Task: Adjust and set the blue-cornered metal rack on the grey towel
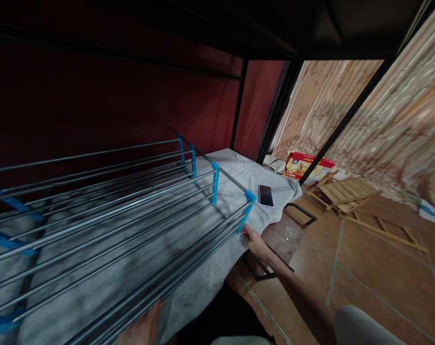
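Observation:
A rack of grey metal tubes [131, 206] with blue plastic brackets lies across a grey cloth [188, 261]. It stretches from the left edge of the view to the middle. At its near right corner, my right hand [255, 242] has its fingers closed at the lower end of a blue bracket [246, 211]. Low in the view, my left hand [141, 327] curls against the bundled front tubes, with part of its fingers hidden beneath them. Further along the cloth, a phone [265, 195] lies face up, apart from both hands.
Black metal posts [275, 115] and a dark upper deck [203, 24] frame the covered surface. Right of it, a black-framed stool [278, 244] stands on the tiled floor. A folded wooden piece [346, 194] and a red box [307, 165] lie near the curtain [393, 110].

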`<state>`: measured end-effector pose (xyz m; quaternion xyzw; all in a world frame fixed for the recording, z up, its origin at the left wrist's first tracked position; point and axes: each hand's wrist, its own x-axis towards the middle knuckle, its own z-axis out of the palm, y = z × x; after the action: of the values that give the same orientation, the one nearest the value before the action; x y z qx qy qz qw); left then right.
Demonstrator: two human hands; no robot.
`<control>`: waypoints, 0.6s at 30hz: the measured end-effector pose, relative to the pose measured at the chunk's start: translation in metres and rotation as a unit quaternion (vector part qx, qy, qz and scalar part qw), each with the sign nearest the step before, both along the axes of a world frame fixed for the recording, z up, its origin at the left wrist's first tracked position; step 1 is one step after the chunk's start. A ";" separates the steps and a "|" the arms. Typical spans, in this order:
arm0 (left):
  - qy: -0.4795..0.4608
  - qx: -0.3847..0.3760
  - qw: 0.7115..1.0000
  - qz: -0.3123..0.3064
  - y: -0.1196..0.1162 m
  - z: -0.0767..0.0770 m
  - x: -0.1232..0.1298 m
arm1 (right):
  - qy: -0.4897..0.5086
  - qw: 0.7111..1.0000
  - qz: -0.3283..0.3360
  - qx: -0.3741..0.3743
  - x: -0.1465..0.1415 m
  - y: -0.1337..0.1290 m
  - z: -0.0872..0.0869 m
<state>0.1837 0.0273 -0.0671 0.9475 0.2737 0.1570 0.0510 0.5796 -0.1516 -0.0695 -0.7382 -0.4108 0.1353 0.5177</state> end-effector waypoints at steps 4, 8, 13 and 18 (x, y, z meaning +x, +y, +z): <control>0.014 0.008 1.000 -0.015 -0.001 -0.004 0.000 | 0.008 1.000 -0.011 0.004 -0.002 -0.004 -0.005; 0.033 0.012 0.999 -0.025 0.000 -0.009 -0.001 | 0.008 1.000 -0.004 0.004 -0.007 0.006 -0.005; 0.074 -0.012 0.997 -0.016 0.001 -0.008 -0.002 | -0.006 1.000 -0.022 -0.011 -0.009 0.012 0.000; 0.039 -0.051 0.998 -0.006 -0.001 0.002 0.001 | -0.020 0.999 -0.036 -0.025 -0.007 0.012 -0.001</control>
<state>0.1844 0.0260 -0.0654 0.9506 0.2780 0.1055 0.0897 0.5723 -0.1395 -0.0700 -0.7681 -0.3905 0.1118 0.4951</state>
